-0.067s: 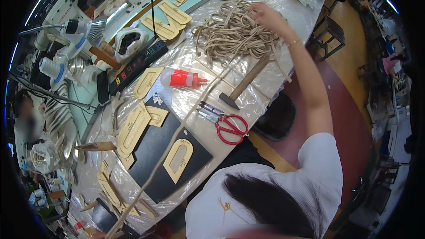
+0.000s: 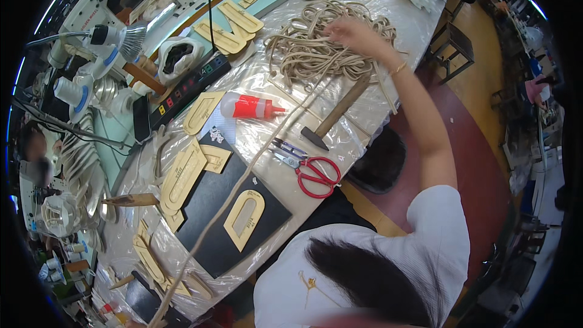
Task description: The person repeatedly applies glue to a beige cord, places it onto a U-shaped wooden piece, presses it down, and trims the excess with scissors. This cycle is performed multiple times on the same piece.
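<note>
A tangled heap of beige cord (image 2: 316, 54) lies on the far part of the table. My right hand (image 2: 351, 33) reaches over its top, fingers curled down on the strands; the fingertips blend into the loops. One long strand (image 2: 243, 179) runs from the heap toward me, over the black board, to the lower left edge. Only a sliver of my left hand (image 2: 135, 324) shows there, closed about that strand's near end as far as I can see. A hammer (image 2: 340, 112) rests with its handle end against the heap.
Red-handled scissors (image 2: 317, 177), thread snips (image 2: 289, 147) and a red-and-clear squeeze bottle (image 2: 250, 108) lie midway. Cream U-shaped templates (image 2: 245, 220) sit on and around the black board (image 2: 209, 249). A power strip (image 2: 188, 92) and a sewing machine (image 2: 85, 15) stand left; a stool (image 2: 452, 45) is beyond the table's right edge.
My right hand has shifted left and slightly nearer across the heap. The long strand has barely moved, and less of my left hand shows at the edge.
</note>
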Motion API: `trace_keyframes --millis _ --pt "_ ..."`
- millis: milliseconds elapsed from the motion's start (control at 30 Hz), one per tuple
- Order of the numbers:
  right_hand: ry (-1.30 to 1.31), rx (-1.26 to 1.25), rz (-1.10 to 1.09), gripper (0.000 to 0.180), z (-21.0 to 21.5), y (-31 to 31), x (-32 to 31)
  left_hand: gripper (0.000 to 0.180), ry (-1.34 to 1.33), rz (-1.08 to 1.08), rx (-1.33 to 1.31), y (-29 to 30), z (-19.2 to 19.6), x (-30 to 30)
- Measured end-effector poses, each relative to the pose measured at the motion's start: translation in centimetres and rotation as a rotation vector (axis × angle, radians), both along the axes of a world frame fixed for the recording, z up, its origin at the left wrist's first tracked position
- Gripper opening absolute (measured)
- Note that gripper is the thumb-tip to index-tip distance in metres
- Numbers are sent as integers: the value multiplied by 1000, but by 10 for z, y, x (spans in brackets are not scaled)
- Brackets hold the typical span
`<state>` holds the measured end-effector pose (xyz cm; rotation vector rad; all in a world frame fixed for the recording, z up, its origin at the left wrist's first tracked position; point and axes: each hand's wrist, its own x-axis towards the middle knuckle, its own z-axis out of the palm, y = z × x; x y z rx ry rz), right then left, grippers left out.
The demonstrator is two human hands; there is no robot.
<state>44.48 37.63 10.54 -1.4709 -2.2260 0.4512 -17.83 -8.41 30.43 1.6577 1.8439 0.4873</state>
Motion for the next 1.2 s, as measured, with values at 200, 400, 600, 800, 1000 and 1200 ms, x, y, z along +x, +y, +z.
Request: trace_keyframes --millis 200,400,600,800,1000,1200 --pt "-378 264 386 16 -51 -71 -68 33 123 -29 -45 -35 24 -27" --pt "-115 -185 325 19 6 -90 -64 56 12 285 -264 -17 -52 -36" --pt "51 -435 589 25 54 -125 -102 55 -119 20 220 137 -147 104" --pt "46 -124 665 24 60 -144 -119 62 -534 -460 272 255 -182 294" --pt "-5 109 598 20 61 -161 -100 29 -771 -415 -195 264 -182 298" --pt "68 316 413 18 50 -147 -68 31 -641 -324 -241 242 -171 230"
